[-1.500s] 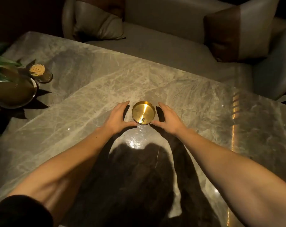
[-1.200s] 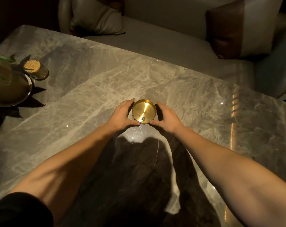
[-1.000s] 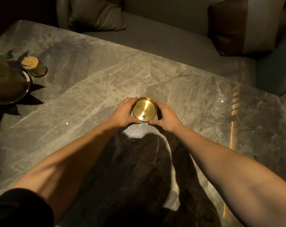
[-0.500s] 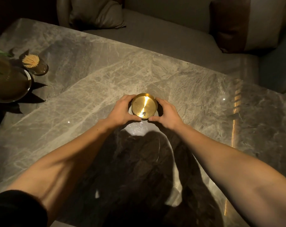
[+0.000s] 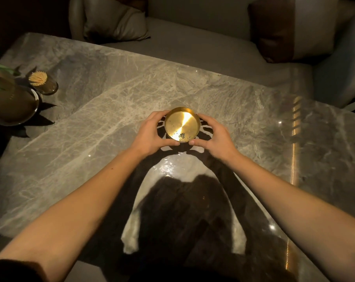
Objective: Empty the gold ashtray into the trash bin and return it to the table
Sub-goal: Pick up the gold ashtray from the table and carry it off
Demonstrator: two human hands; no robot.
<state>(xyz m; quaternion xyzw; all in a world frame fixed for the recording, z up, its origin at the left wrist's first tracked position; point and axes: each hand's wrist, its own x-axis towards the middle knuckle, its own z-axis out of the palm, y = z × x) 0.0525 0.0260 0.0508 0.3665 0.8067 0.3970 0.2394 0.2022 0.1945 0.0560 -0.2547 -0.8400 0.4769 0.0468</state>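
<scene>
The gold ashtray [image 5: 181, 124] is a round, shallow metal dish with dark ash specks near its front rim. It is at the middle of the grey marble table [image 5: 91, 123], and finger shadows show beneath it, so it seems slightly raised. My left hand [image 5: 152, 135] wraps its left side with the thumb on the front rim. My right hand [image 5: 215, 135] wraps its right side the same way. No trash bin is in view.
A toothpick holder [image 5: 42, 82] and a dark round pot with green leaves [image 5: 11, 102] stand at the table's left edge. A grey sofa [image 5: 192, 45] with cushions runs behind the table. My own shadow falls across the near part of the table.
Both hands have closed in from beside the ashtray to grip its rim. The ashtray now appears lifted a little off the table.
</scene>
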